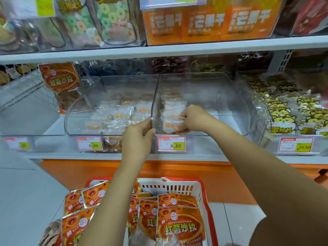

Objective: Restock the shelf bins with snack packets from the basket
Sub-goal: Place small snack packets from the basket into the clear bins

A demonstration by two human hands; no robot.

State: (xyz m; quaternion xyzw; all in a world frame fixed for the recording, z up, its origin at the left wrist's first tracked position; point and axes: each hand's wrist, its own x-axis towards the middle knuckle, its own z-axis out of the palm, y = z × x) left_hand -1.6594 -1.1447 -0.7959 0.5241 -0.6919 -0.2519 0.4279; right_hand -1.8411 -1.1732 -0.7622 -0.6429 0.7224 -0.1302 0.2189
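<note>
Surroundings: price tags [171,143] front the shelf [71,156]; cat-print bags [284,118] fill the next bin.
In the way: clear bin wall [153,103] between the hands.
Left hand [139,137]: fingers curled on that wall's edge.
Right hand [194,118]: inside the right bin [221,96], pinching a small white packet [169,126].
Basket [204,192]: below both arms, holding orange packets [179,226].

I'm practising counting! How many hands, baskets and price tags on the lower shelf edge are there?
Hands: 2 (left hand, right hand)
Basket: 1
Price tags on the lower shelf edge: 4
Total: 7
</note>
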